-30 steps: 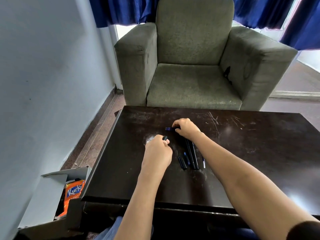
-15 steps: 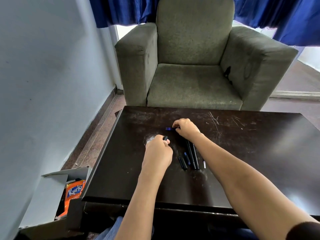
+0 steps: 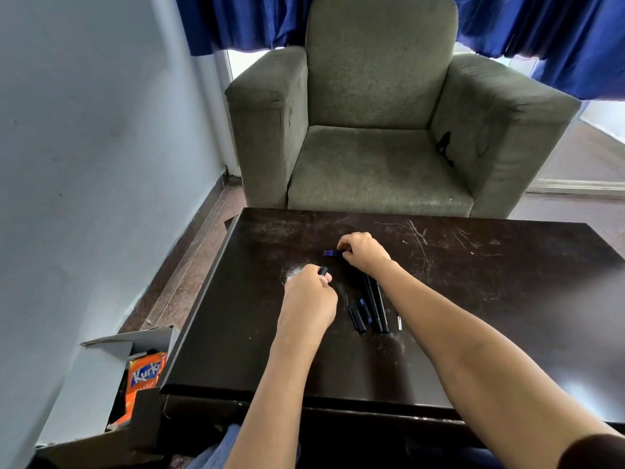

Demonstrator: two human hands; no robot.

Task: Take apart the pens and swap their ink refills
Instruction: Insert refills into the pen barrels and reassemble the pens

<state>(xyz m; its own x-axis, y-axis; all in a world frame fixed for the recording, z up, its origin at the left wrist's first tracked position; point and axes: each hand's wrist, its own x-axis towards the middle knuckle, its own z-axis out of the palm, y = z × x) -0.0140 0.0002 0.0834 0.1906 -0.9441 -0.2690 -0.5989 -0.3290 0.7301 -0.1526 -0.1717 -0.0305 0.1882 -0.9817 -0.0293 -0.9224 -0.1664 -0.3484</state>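
My left hand (image 3: pixel 309 301) rests on the dark table (image 3: pixel 236 333), closed around a black pen part (image 3: pixel 323 270) whose end sticks out above the thumb. A little farther back, my right hand (image 3: pixel 363 253) pinches thin blue ink refills (image 3: pixel 332 253) that point left over the tabletop. Between my forearms lie two long black pen barrels (image 3: pixel 376 304), side by side. Left of them are a short black cap (image 3: pixel 357 319) and a small blue-tipped piece (image 3: pixel 365 308). A small silver piece (image 3: pixel 399 322) lies to the right of the barrels.
A grey-green armchair (image 3: pixel 378 130) stands just beyond the table's far edge. A pale wall (image 3: pixel 84 147) runs along the left. On the floor at lower left, an open cardboard box (image 3: pixel 111 394) holds an orange snack packet (image 3: pixel 143 374). Blue curtains (image 3: pixel 541 25) hang behind.
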